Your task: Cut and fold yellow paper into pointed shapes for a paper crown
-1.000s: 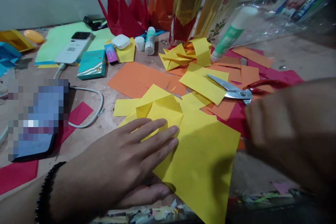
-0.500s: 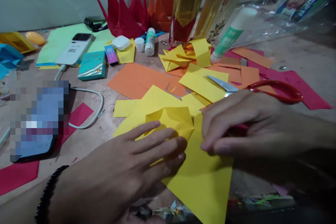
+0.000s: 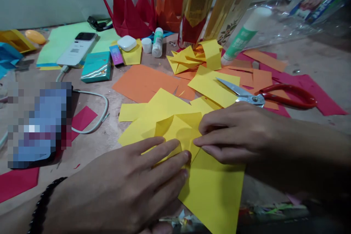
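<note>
Yellow folded paper (image 3: 178, 131) | pocket-like, apparently | left hand (image 3: 128, 179) grip flat on it | right hand (image 3: 236, 133) grip pinching it

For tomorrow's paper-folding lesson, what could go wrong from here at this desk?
The folded yellow paper sheet is pressed between the left hand and right hand, so it could crease wrongly or tear. The red-handled steel scissors lie just beyond the right hand, and their pointed blades might nick it if it slips.

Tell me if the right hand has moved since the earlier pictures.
Yes: the right hand has moved left, clear of the red scissor handles, and now touches the folded yellow paper.
</note>
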`<state>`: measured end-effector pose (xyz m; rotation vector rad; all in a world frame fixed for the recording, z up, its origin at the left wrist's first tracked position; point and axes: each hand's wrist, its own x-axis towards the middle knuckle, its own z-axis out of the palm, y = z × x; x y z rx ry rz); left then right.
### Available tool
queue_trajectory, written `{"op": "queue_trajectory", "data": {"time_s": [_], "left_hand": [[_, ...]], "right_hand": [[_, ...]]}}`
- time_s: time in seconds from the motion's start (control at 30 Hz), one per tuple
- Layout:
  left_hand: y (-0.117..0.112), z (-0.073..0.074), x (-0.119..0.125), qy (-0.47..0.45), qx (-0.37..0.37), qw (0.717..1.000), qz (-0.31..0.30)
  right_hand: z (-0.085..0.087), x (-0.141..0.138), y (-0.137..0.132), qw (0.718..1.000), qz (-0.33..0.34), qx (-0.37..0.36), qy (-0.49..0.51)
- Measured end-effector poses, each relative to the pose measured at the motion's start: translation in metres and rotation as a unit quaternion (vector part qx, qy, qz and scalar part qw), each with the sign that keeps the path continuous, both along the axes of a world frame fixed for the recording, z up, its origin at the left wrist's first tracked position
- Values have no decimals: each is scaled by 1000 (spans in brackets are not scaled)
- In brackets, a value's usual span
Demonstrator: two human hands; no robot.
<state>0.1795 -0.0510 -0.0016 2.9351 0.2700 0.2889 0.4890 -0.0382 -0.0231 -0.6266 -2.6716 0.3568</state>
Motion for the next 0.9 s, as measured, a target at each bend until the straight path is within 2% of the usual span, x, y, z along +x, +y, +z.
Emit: {"op": "queue_trajectory", "data": {"time_s": [0.3,0.5,0.67,0.9], "left_hand": [[-1,-2,0,26,-47,999,2],[2,0,-1,65,-44,997,-13],[5,-3,-1,84,-33,995,-30],[4,-6,-2,91,-42,995,-25]], "right_hand": [[8,6,6,999,-7,41,-17],[15,8,12,999,-3,19,-40],[15,5,11,999,-3,18,-51],[13,7,4,997,-10,69,-29]]}}
